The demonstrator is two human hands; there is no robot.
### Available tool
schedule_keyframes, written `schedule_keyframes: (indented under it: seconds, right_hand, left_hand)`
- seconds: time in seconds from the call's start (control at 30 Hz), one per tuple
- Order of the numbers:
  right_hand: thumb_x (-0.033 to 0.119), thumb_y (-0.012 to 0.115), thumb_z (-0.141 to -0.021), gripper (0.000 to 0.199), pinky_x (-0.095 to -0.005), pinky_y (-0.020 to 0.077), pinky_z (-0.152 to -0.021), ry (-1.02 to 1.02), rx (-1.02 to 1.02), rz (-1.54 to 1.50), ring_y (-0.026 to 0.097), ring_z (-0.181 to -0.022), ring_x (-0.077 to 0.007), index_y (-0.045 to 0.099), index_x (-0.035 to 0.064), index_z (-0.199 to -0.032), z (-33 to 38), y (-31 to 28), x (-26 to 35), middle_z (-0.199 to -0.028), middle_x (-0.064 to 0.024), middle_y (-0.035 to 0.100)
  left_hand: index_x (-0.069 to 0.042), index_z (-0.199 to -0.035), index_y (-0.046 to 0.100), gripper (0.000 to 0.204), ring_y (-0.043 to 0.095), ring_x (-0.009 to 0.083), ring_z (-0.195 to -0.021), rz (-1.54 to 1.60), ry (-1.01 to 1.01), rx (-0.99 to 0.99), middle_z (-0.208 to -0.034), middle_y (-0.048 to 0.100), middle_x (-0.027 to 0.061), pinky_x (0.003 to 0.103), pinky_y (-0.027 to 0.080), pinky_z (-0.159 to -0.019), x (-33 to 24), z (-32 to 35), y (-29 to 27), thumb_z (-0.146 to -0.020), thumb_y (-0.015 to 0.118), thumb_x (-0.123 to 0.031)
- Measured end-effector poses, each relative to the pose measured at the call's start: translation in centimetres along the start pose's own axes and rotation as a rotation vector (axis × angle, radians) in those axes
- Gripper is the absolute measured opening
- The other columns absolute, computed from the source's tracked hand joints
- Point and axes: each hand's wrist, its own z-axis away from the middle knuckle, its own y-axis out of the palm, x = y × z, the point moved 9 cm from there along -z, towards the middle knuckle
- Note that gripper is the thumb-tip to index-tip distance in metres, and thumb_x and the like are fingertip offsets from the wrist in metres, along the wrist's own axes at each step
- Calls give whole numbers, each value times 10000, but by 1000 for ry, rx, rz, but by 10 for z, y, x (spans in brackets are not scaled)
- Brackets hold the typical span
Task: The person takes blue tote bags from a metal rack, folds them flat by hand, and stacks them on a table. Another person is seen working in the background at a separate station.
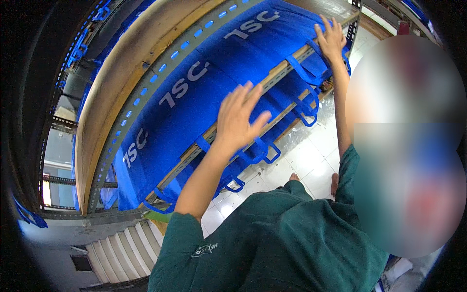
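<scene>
Blue fabric bags (175, 124) with grey lettering lie flat in a row on a shelf, their blue strap handles (304, 73) hanging over its front edge. My left hand (237, 119), slightly blurred, is over the middle of the row with fingers spread and nothing in it. I cannot tell whether it touches the fabric. At the right end of the row, my right hand (332, 43) has its fingers apart over a bag's corner. It grips nothing that I can see, though contact with the cloth is unclear.
Perforated metal angle bars (158, 75) and a wooden board (104, 95) frame the shelf. More blue handles (270, 152) hang from lower levels. White floor tiles (301, 158) lie below, and stairs (121, 253) stand at the lower left. A blurred area covers the right side.
</scene>
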Motion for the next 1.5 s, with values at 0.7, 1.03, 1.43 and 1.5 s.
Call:
schedule_keyframes:
  seconds: [0.7,1.03,1.43,1.5]
  right_hand:
    - [410,603,-777,510,-422,447,-869,852,1181,183,578,-997,-359,569,75,-1160,733,-249,-40,-1061,-207,614]
    - [309,629,-764,429,-392,462,-806,1200,494,241,597,-920,-309,566,106,-1136,701,-403,14,-991,-166,627]
    - [199,647,-750,584,-444,425,-911,876,-224,1295,413,-1176,-340,430,127,-1287,525,-648,10,-1291,-115,437]
    - [209,647,-759,614,-454,436,-908,1035,-50,1264,399,-1195,-337,405,155,-1321,536,-656,-26,-1313,-97,424]
  left_hand:
    - [-22,-1228,519,554,537,323,-1107,558,-533,1106,-1176,560,217,364,426,-917,252,642,317,-821,597,-389]
    - [-27,-1212,535,541,593,278,-992,663,-488,1184,-1056,618,197,333,456,-850,164,533,326,-808,615,-377]
    - [-60,-1151,588,466,602,304,-987,489,-348,1167,-1066,626,177,355,467,-827,177,514,324,-799,621,-364]
    - [-56,-1150,588,463,602,297,-987,410,-323,1122,-1071,625,176,353,468,-824,214,522,316,-801,624,-358]
